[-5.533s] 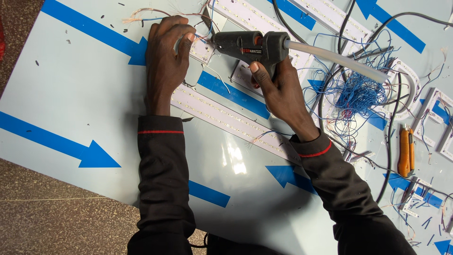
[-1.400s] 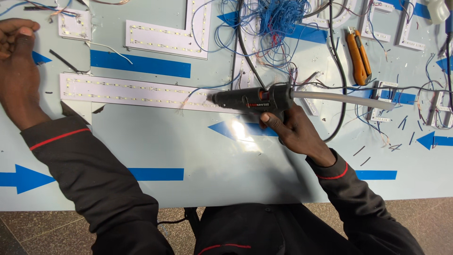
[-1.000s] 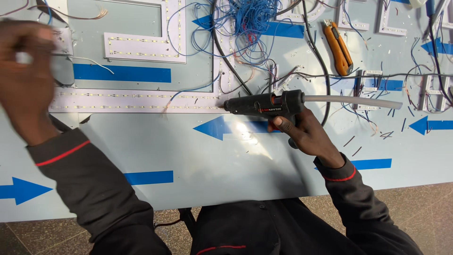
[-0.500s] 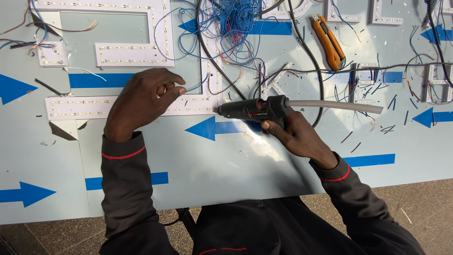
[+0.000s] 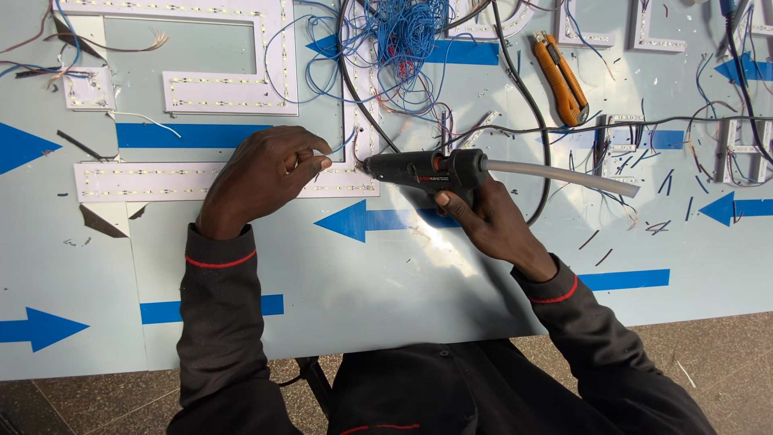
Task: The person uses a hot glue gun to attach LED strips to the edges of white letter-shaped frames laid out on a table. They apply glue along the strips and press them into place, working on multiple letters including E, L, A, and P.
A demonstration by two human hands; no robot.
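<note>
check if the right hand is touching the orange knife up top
Apart. The head view shows the right hand wrapped round the black glue gun, while the orange knife lies farther up the board with bare board and cables between them.

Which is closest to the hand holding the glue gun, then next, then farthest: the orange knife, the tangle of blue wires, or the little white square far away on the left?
From the right hand:
1. Orange knife, up and to its right.
2. Blue wire tangle, at the top middle.
3. Small white square, far upper left.
</note>
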